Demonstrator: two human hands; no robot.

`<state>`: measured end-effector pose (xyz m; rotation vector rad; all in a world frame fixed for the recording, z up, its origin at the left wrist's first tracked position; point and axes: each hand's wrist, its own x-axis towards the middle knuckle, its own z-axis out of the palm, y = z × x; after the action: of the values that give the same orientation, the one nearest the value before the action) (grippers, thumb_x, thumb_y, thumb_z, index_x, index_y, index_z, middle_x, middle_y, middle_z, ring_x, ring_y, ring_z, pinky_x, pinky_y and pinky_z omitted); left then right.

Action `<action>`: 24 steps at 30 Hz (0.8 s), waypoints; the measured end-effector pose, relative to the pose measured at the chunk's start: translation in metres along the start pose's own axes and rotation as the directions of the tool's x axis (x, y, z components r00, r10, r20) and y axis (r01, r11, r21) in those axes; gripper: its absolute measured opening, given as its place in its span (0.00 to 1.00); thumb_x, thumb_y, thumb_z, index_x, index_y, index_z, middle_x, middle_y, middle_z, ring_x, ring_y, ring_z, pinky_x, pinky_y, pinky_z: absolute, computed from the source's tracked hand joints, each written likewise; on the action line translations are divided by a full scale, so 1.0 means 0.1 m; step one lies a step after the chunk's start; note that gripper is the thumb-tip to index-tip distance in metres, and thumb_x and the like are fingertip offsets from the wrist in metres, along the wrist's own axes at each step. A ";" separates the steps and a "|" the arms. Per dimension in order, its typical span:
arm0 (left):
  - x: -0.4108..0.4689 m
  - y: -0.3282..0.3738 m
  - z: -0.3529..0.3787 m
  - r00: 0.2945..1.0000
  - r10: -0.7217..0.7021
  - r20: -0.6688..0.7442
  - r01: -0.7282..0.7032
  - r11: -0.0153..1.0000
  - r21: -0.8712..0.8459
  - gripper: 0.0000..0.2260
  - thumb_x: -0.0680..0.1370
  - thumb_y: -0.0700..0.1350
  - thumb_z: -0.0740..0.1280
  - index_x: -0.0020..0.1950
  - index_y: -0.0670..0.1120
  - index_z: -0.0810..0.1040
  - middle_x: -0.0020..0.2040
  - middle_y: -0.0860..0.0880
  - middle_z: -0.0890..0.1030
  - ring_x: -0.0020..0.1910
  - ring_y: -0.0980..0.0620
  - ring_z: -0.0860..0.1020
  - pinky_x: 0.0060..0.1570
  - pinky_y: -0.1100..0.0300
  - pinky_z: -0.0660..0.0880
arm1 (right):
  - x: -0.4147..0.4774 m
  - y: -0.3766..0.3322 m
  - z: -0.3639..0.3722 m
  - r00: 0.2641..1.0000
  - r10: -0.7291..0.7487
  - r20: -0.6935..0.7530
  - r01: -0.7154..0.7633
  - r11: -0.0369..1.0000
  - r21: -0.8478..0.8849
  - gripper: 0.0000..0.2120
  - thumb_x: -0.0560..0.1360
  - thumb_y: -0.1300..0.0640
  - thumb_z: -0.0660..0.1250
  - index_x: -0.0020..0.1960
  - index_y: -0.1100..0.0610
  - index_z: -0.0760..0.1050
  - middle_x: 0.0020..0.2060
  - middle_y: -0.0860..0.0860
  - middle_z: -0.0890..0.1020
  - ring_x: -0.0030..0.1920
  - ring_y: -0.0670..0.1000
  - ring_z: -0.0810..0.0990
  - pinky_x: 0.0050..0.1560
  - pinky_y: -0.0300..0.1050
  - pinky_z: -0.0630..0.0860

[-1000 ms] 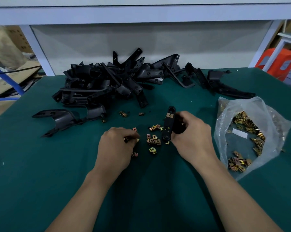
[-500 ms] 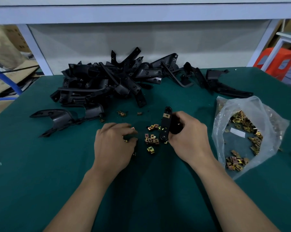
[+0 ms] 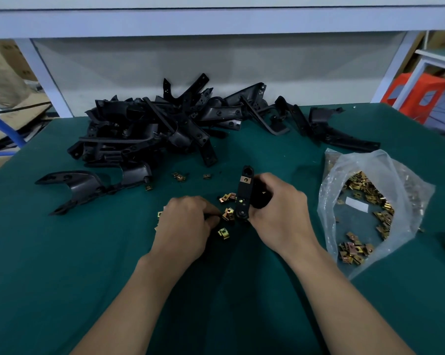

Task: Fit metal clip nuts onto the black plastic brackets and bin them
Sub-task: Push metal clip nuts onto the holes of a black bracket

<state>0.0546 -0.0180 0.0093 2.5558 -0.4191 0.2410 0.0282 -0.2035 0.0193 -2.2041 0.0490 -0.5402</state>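
Note:
My right hand grips a black plastic bracket held upright over the green table; two brass clip nuts sit on its arm. My left hand lies knuckles-up just left of it, fingers curled and pinching a clip nut beside the bracket's lower end. Several loose clip nuts are scattered on the mat around both hands. A big heap of black brackets lies at the back of the table.
A clear plastic bag holding several clip nuts lies open at the right. A single bracket lies at the left. A white frame post and back panel border the table. An orange stool stands far right.
My left hand has slid right and brought a clip nut up to the bracket's lower end. My right hand keeps the bracket in nearly the same place.

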 end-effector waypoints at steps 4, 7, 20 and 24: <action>-0.09 0.07 0.01 0.993 0.070 -0.093 -0.057 0.989 0.135 0.07 0.78 0.43 0.71 0.51 0.52 0.87 0.39 0.46 0.86 0.40 0.39 0.82 0.43 0.50 0.78 | -0.01 0.00 -0.01 1.000 -0.002 0.004 0.002 1.000 0.012 0.10 0.68 0.55 0.75 0.47 0.47 0.79 0.36 0.39 0.82 0.40 0.41 0.80 0.38 0.30 0.72; -0.14 0.09 0.01 0.961 -0.040 -0.275 0.011 0.994 -0.105 0.10 0.79 0.41 0.70 0.56 0.54 0.85 0.38 0.49 0.86 0.37 0.44 0.83 0.42 0.53 0.80 | -0.01 0.00 -0.02 1.000 -0.002 0.010 0.001 1.000 0.022 0.11 0.68 0.54 0.76 0.47 0.47 0.78 0.37 0.41 0.82 0.40 0.44 0.80 0.39 0.37 0.76; -0.15 0.13 -0.11 0.809 -0.578 0.106 0.212 0.119 -0.970 0.06 0.73 0.34 0.76 0.40 0.44 0.87 0.41 0.43 0.87 0.42 0.49 0.86 0.39 0.64 0.81 | -0.07 0.05 0.13 0.998 -0.034 0.059 0.033 0.999 0.021 0.15 0.66 0.51 0.78 0.50 0.42 0.76 0.41 0.40 0.82 0.41 0.43 0.81 0.37 0.39 0.78; -0.14 0.08 -0.12 0.832 -0.538 0.133 0.197 0.062 -0.979 0.10 0.72 0.28 0.73 0.49 0.40 0.84 0.43 0.44 0.87 0.42 0.52 0.86 0.41 0.65 0.81 | -0.08 0.04 0.15 0.997 -0.055 0.060 0.055 0.998 -0.006 0.15 0.66 0.51 0.77 0.50 0.42 0.76 0.42 0.38 0.81 0.41 0.42 0.81 0.37 0.37 0.77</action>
<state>0.0378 -0.0150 0.0199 1.1358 0.2343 0.0511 0.0279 -0.1935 0.0052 -2.2326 -0.0413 -0.5053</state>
